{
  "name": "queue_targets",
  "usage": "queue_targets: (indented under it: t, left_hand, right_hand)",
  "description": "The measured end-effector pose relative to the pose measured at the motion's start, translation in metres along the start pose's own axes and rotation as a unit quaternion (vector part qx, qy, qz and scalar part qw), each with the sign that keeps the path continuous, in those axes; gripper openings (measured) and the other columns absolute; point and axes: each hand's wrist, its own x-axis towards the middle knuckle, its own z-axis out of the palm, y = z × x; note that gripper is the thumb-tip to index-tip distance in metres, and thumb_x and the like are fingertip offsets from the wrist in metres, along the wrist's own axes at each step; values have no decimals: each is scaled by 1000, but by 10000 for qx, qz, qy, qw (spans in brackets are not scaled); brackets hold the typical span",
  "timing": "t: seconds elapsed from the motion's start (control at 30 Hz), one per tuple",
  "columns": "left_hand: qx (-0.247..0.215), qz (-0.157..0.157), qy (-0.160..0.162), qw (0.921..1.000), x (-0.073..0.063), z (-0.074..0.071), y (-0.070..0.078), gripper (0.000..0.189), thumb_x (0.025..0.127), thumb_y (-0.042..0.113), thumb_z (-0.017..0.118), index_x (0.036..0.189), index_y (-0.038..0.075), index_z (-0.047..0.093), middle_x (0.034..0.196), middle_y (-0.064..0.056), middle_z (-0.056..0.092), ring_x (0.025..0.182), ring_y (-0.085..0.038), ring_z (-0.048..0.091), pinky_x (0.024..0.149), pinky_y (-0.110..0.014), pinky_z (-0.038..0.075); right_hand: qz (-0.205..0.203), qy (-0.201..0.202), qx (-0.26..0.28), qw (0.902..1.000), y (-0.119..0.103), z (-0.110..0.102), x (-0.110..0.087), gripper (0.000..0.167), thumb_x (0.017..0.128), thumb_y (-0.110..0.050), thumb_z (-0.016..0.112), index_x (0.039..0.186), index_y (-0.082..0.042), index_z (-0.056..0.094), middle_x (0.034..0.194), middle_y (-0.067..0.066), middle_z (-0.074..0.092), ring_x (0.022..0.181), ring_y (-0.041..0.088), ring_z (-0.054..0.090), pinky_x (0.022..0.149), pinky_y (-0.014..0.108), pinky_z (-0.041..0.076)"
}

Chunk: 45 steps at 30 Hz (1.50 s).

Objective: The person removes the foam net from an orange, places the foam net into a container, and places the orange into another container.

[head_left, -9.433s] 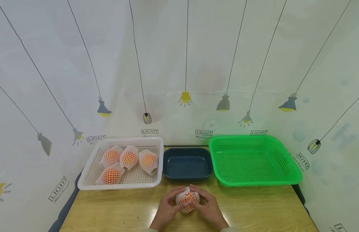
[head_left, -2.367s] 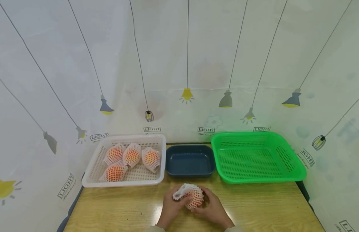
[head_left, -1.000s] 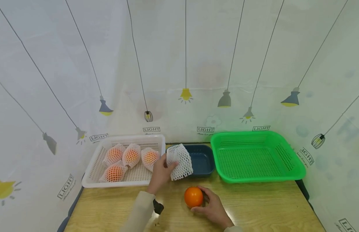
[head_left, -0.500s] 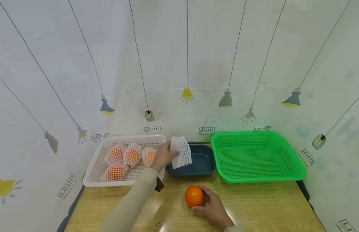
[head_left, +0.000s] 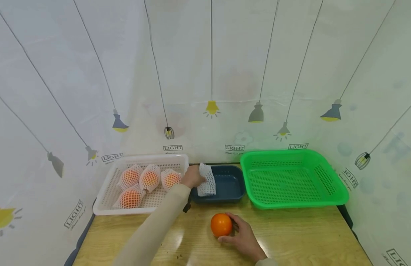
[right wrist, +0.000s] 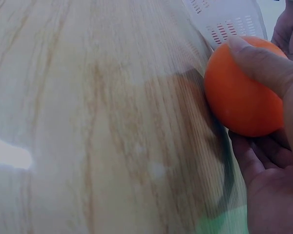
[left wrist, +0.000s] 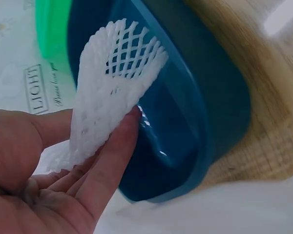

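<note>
My left hand (head_left: pixel 193 177) pinches a white foam net sleeve (head_left: pixel 207 181) between thumb and fingers, over the left part of the dark blue basin (head_left: pixel 233 186). The left wrist view shows the empty sleeve (left wrist: pixel 100 92) hanging limp above the basin's inside (left wrist: pixel 171 126). On the table in front of the basin, my right hand (head_left: pixel 243 236) holds a bare, glossy orange fruit (head_left: pixel 221 225) from its right side. From the right wrist, the thumb lies on top of the fruit (right wrist: pixel 244 92) and the fingers lie beneath or beside it.
At the left stands a white perforated basket (head_left: pixel 102 199) with several net-wrapped orange fruits (head_left: pixel 149 179) inside. A green perforated basket (head_left: pixel 285 192) is right of the basin. The wooden table (head_left: pixel 298 236) meets a printed wall cloth (head_left: pixel 192 74) behind the containers.
Both hands were on the net-wrapped fruit earlier. The foam net came off; my left hand carried it forward to the basin and lowered it slightly. My right hand stayed with the fruit.
</note>
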Motion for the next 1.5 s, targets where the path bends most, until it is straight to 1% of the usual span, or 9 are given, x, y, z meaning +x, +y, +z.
queue_targets:
  t: [0.2, 0.47, 0.73, 0.83, 0.93, 1.07, 1.13, 1.3, 1.5]
  left_hand:
    - [465, -40, -153, 9988, 6, 2, 4, 45, 82, 17, 86, 116, -7, 68, 116, -20, 71, 95, -25, 66, 85, -40, 59]
    - [776, 149, -394, 9961, 9, 13, 2, 52, 85, 11, 82, 127, -12, 61, 132, -28, 62, 122, -41, 62, 105, -49, 54]
    - [1250, 302, -79, 9917, 8, 22, 3, 70, 85, 4, 75, 144, -15, 42, 128, -32, 62, 108, -42, 67, 95, -50, 58]
    - [1346, 249, -21, 9906, 4, 21, 10, 69, 89, 4, 71, 148, -11, 39, 134, -34, 58, 117, -45, 62, 99, -53, 56]
    - [1643, 526, 234, 9847, -1, 20, 14, 56, 89, 6, 71, 140, -8, 50, 133, -34, 56, 121, -48, 57, 95, -53, 58]
    - [1936, 1216, 537, 9720, -8, 13, 20, 19, 88, 3, 70, 106, -4, 69, 121, -32, 59, 114, -46, 56, 77, -48, 62]
    - [1926, 1296, 378, 9719, -11, 11, 24, 14, 89, 1, 67, 102, -1, 71, 122, -33, 60, 115, -47, 55, 75, -48, 61]
    - [1844, 835, -309, 9788, -13, 18, 25, 27, 88, 4, 72, 115, -2, 72, 127, -33, 59, 117, -46, 57, 83, -53, 61]
    - [1970, 737, -669, 9753, -9, 28, 13, 15, 80, 1, 81, 93, 2, 74, 112, -20, 73, 102, -32, 68, 84, -47, 62]
  right_hand:
    - [-25, 47, -69, 10000, 2, 1, 0, 91, 69, -28, 96, 146, -7, 53, 143, 16, 61, 128, 34, 62, 106, 38, 54]
    - [-64, 37, -45, 10000, 0, 3, -1, 89, 70, -25, 96, 146, -6, 53, 142, 16, 61, 127, 34, 63, 105, 35, 54]
    - [6, 72, 62, 10000, -3, 3, -4, 88, 69, -23, 96, 146, -9, 54, 143, 14, 61, 128, 32, 63, 105, 36, 54]
    - [56, 86, 11, 9999, -4, 2, -4, 89, 69, -24, 96, 146, -9, 54, 144, 14, 60, 128, 32, 63, 105, 39, 54]
    - [75, 69, -63, 9999, -4, 1, -4, 90, 70, -28, 96, 147, -9, 53, 145, 15, 60, 129, 32, 62, 106, 37, 53]
    - [23, 89, -92, 9999, -4, 1, -4, 90, 70, -29, 95, 147, -7, 53, 145, 16, 60, 130, 34, 61, 107, 38, 53]
    - [12, 118, -99, 9999, -4, 0, -4, 91, 70, -29, 95, 146, -7, 53, 145, 16, 60, 130, 35, 61, 108, 39, 53]
    - [25, 155, -70, 9999, -3, 1, -4, 90, 69, -28, 96, 146, -7, 53, 144, 15, 60, 131, 33, 61, 108, 38, 52]
    - [-13, 174, -11, 9998, -3, 2, -3, 88, 69, -26, 96, 145, -8, 55, 144, 16, 61, 131, 34, 61, 109, 41, 52]
